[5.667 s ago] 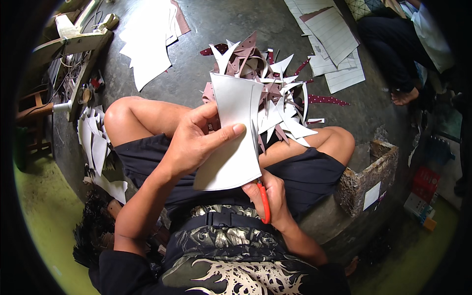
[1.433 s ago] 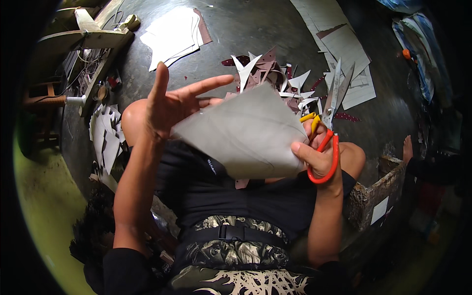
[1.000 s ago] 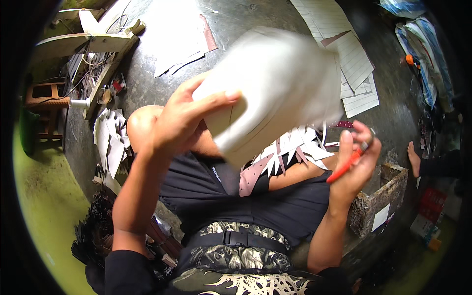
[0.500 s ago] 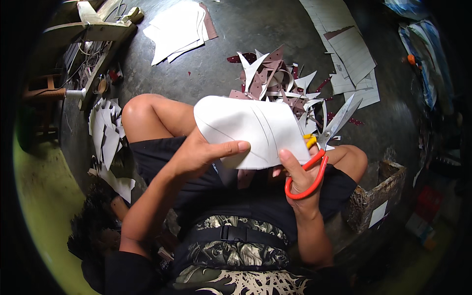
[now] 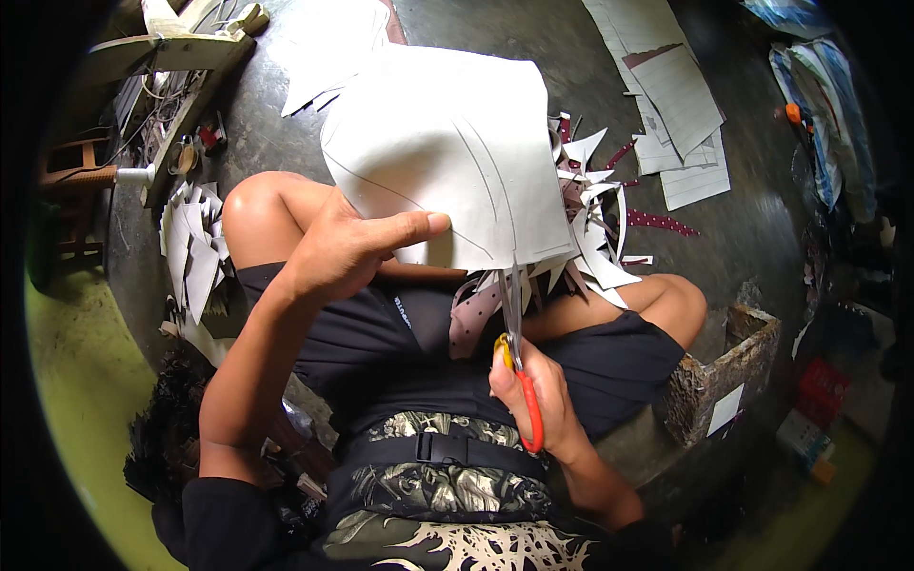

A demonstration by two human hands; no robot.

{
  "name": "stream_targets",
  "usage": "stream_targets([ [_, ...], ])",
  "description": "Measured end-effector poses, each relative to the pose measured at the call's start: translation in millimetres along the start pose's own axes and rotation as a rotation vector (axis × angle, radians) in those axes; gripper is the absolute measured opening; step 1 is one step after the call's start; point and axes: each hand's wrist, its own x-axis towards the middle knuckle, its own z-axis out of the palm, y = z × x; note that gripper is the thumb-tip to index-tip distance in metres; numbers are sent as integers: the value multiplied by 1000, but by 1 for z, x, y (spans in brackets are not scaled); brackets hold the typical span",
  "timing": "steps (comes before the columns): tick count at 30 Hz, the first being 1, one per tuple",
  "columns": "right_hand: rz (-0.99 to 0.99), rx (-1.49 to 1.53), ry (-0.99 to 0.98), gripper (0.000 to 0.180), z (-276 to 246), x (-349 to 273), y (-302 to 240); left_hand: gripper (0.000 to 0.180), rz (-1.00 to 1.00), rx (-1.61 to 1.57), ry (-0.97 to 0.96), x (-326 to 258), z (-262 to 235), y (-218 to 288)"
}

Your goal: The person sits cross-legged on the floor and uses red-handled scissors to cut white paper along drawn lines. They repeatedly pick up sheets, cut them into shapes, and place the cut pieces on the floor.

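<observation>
A white sheet with thin curved pencil lines is held up in front of my lap. My left hand grips its lower left edge, thumb on top and fingers hidden beneath. In my right hand are scissors with red and yellow handles. Their blades point away from me and meet the sheet's near edge, close to the end of a drawn line. Whether the blades have cut into it I cannot tell. A dotted pink scrap hangs over my black shorts below the sheet.
Offcuts in white, pink and dotted maroon lie heaped beyond my lap. White sheets sit at the far left, lined sheets at the far right. White scraps are piled by my left knee. A rough-walled box stands at right.
The white sheet has risen and moved farther from me in my left hand. My right hand has let go of the sheet and turned the scissors so their blades reach its near edge.
</observation>
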Motion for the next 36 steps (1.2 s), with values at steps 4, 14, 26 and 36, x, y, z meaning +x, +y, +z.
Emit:
stream_targets([
  [4, -80, -4, 84, 47, 10, 11, -5, 52, 60, -124, 8, -2, 7, -10],
  [14, -94, -42, 116, 50, 11, 13, -6, 54, 21, -82, 30, -3, 8, -10],
  [26, -49, -111, 143, 55, 11, 5, -1, 50, 29, -6, 6, -5, 6, -7],
  [36, -92, -43, 102, 44, 10, 12, -2, 51, 33, 40, 15, -6, 7, -12],
])
